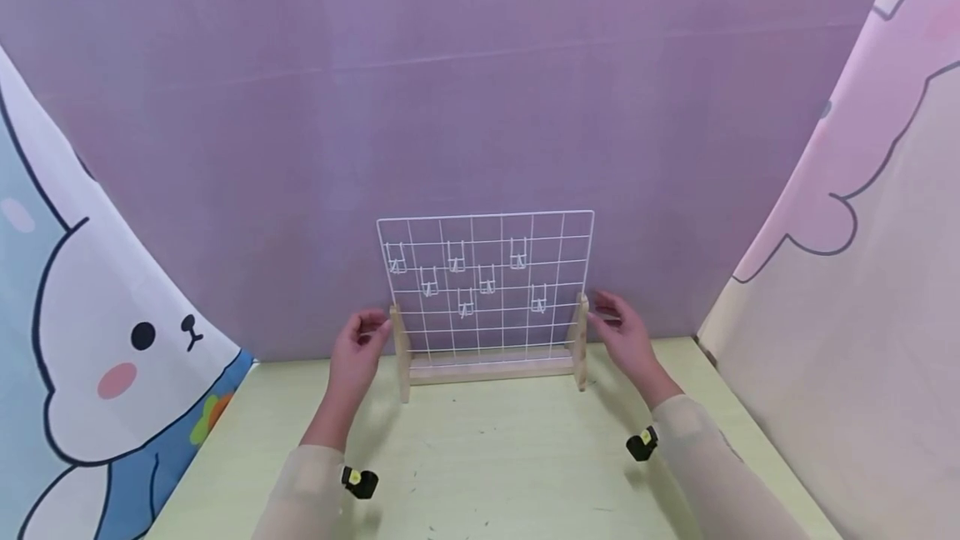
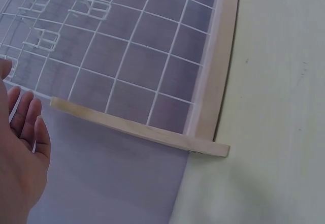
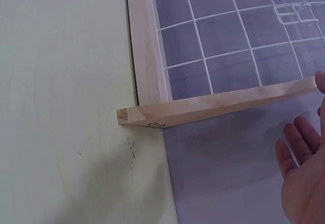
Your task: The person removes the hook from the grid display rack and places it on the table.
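Two hands are held just beside the white wire grid rack [image 1: 486, 286], seen at centre frame on the worktop [image 1: 480, 457]: left hand [image 1: 358, 352] and right hand [image 1: 626, 332], both relaxed, nothing grasped. Light, stiff; best taken by the wooden uprights [image 1: 401, 352].

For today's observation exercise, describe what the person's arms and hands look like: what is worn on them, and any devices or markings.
Both hands, the left hand and the right hand, are bare, with no gloves or rings visible. Each forearm is covered by a thin, close-fitting, pale beige sleeve ending at the wrist. A small black device with a yellow mark is strapped under each wrist.
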`<act>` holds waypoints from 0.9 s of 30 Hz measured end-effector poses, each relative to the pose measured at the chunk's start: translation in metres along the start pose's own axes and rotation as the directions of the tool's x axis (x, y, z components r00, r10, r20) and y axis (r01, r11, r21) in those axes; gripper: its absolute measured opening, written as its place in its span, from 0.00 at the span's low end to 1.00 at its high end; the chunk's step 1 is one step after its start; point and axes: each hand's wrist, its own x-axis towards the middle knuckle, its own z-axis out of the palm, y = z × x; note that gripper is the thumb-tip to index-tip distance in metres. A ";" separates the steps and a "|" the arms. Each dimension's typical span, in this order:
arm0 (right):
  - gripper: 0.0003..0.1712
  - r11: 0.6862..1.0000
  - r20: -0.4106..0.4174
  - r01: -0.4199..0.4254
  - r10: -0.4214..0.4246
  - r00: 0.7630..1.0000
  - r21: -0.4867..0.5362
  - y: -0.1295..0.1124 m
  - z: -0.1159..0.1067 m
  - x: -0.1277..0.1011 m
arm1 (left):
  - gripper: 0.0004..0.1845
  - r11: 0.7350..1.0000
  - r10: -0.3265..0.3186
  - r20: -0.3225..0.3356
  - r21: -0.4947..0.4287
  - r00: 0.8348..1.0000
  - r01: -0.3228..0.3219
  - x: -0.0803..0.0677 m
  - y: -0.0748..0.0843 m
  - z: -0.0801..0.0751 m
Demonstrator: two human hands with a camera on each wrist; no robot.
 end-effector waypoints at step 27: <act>0.27 0.998 -0.003 0.059 -0.059 0.998 -0.009 -0.006 0.011 0.008 | 0.16 0.996 0.079 -0.013 -0.050 0.997 -0.079 0.028 0.029 0.008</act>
